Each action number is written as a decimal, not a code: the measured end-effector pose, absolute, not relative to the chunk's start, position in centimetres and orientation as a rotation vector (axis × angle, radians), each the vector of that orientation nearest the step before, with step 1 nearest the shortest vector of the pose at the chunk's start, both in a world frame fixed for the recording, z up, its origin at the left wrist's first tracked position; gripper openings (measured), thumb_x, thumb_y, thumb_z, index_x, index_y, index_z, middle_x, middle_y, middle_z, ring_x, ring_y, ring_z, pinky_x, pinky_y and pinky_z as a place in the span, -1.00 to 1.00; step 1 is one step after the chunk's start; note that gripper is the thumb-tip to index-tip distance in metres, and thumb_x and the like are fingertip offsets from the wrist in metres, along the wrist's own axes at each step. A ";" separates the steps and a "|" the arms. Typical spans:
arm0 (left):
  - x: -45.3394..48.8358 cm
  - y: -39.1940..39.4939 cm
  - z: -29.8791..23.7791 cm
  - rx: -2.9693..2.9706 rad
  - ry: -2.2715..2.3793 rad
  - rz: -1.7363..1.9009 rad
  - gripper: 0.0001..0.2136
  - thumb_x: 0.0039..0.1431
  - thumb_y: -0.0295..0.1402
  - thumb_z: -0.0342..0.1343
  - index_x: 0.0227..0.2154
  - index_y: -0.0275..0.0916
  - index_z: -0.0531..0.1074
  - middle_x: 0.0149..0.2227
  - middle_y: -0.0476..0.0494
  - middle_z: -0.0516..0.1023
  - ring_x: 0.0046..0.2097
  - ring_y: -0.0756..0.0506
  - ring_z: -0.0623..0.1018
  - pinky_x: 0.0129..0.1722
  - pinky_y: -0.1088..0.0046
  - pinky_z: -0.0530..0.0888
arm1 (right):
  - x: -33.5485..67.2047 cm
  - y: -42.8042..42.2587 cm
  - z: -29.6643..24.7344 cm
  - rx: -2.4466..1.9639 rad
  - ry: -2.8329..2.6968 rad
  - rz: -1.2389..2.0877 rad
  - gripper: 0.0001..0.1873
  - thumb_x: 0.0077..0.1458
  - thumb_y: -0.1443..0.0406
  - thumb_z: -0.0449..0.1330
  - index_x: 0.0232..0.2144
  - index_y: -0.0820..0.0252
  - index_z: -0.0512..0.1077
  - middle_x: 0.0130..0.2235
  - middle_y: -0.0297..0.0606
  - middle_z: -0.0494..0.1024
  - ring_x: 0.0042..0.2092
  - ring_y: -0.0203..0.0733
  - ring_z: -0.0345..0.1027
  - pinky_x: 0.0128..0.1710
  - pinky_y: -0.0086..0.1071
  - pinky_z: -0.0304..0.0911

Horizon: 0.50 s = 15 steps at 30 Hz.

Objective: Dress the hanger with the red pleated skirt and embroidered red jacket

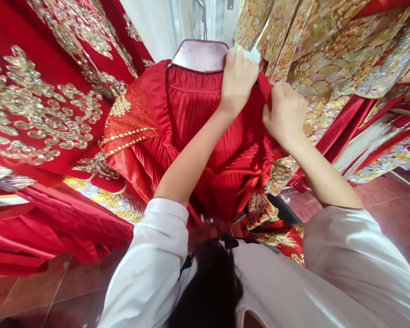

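A red pleated garment (198, 118) hangs on a dress form whose pale neck top (199, 54) shows above it. My left hand (238, 79) is closed on the garment's upper edge at the right shoulder. Just to its right, my right hand (286, 114) pinches the same red cloth. Both forearms reach up from white sleeves. A red sleeve panel with gold bead trim (129, 123) hangs off the left side of the garment.
Red robes with heavy gold embroidery (37, 100) hang close on the left, and gold-patterned robes (334, 59) crowd in on the right. A white wall or door (157, 23) shows behind. Dark red floor tiles (396, 205) lie below.
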<state>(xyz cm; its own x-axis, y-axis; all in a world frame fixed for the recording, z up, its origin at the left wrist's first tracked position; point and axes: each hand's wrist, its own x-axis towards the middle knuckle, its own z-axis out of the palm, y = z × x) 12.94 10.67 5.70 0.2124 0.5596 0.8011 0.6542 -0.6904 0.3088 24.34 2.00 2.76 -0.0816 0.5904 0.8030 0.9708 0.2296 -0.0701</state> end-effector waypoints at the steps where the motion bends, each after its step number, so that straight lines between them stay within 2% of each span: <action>1: 12.5 10.0 5.8 -2.391 -1.150 -1.368 -0.82 -0.03 -0.45 0.08 -0.33 -0.10 0.41 -0.22 -0.23 0.48 0.04 -0.34 0.29 0.13 0.01 0.06 | 24.8 2.2 2.1 -1.358 -1.789 -0.653 -0.72 0.16 0.12 0.03 -0.38 0.25 0.28 -0.29 -0.05 0.39 -0.20 -0.05 0.29 -0.19 -0.22 0.22; 3: 11.0 8.3 6.1 -2.471 -1.003 -1.154 -0.62 -0.12 -0.47 0.12 -0.15 -0.09 0.39 -0.03 -0.19 0.42 0.09 -0.33 0.27 0.14 0.03 0.09 | 26.3 2.9 1.4 -1.231 -1.804 -0.615 -0.62 0.18 0.01 -0.02 -0.34 0.22 0.32 -0.28 -0.08 0.40 -0.18 -0.07 0.29 -0.17 -0.23 0.23; 5: 8.7 6.1 6.8 -2.518 -0.857 -1.090 -0.44 -0.12 -0.41 0.13 0.05 -0.04 0.27 0.15 -0.08 0.27 0.18 -0.29 0.19 0.16 0.07 0.12 | 28.2 3.7 1.1 -1.171 -1.774 -0.539 -0.55 0.24 -0.02 -0.12 -0.29 0.19 0.36 -0.27 -0.12 0.42 -0.17 -0.09 0.31 -0.17 -0.22 0.24; 7: 5.8 3.9 7.8 -2.412 -0.922 -1.119 -0.41 -0.03 -0.36 0.09 0.14 -0.11 0.19 0.21 -0.10 0.18 0.22 -0.25 0.14 0.18 0.09 0.10 | 29.9 4.4 1.2 -1.131 -1.736 -0.450 -0.50 0.26 -0.02 -0.19 -0.23 0.17 0.38 -0.25 -0.14 0.44 -0.17 -0.11 0.33 -0.17 -0.21 0.26; 11: -0.6 1.6 9.0 -2.023 -1.541 -1.021 -0.63 0.13 -0.29 -0.01 0.01 -0.23 0.33 0.03 -0.26 0.36 0.10 -0.30 0.28 0.12 0.04 0.15 | 30.9 5.3 1.9 -1.056 -1.801 -0.331 -0.48 0.21 -0.06 -0.09 -0.05 0.15 0.37 -0.11 -0.14 0.47 -0.09 -0.10 0.34 -0.07 -0.18 0.24; 13: -3.7 1.8 8.7 -2.022 -1.729 -0.892 -0.67 0.22 -0.25 -0.10 -0.03 -0.28 0.34 -0.09 -0.25 0.43 0.00 -0.28 0.37 0.09 0.02 0.20 | 30.3 5.5 2.4 -0.988 -1.929 -0.272 -0.44 0.19 -0.07 -0.04 0.06 0.15 0.31 -0.02 -0.13 0.44 -0.03 -0.09 0.32 0.01 -0.18 0.20; 15: -6.2 2.6 8.0 -2.174 -1.732 -0.850 -0.67 0.27 -0.24 -0.16 -0.04 -0.30 0.34 -0.16 -0.17 0.46 -0.08 -0.18 0.42 0.08 0.13 0.27 | 29.4 5.7 3.0 -0.931 -2.049 -0.216 -0.42 0.16 -0.07 0.01 0.08 0.13 0.29 0.00 -0.15 0.42 -0.02 -0.10 0.31 0.02 -0.23 0.18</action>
<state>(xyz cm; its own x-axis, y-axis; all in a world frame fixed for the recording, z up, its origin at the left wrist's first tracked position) -6.24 2.60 7.99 0.1312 0.8110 0.5702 0.9473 -0.2722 0.1692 29.36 5.66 2.96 -0.3593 0.5368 0.7633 0.6843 0.7077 -0.1756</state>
